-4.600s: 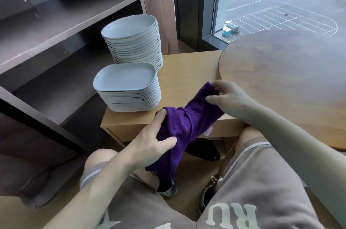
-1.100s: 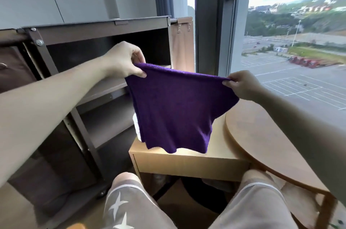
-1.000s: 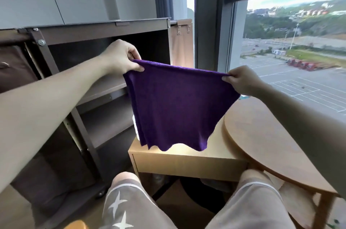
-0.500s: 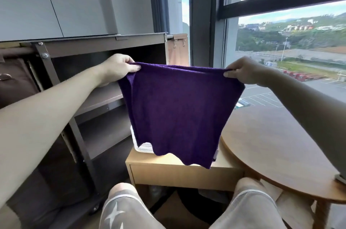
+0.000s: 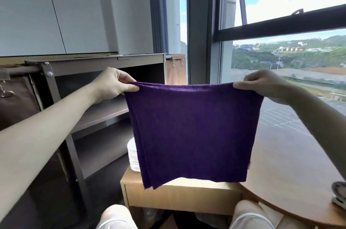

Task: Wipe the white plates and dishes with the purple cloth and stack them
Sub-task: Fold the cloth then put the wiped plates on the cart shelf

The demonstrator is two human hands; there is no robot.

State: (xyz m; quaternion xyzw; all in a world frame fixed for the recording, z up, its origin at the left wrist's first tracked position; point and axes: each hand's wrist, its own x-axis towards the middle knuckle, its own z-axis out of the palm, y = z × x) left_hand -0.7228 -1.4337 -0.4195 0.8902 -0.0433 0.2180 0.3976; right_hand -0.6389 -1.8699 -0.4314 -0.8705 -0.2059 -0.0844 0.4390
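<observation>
The person holds the purple cloth (image 5: 192,131) up in the air, high above the low wooden table (image 5: 179,197). The left hand (image 5: 114,84) pinches one top corner. The right hand (image 5: 262,83) pinches the other top corner. The cloth hangs down flat like a little curtain. It hides most of the white plates (image 5: 133,155), which sit on the low wooden table. Only a bit of one stack peeks out past the cloth's left edge.

This step looks like getting the cloth ready. To do it well, the person should fold it into a neat pad and bring it down to the top plate on the table. One hand should then let go and hold the plate, so the stack does not tip.

A few seconds ago the cloth was bunched up low at the front edge of the table, and two stacks were in plain sight. Now it is lifted and spread wide, and the hands are farther apart.
</observation>
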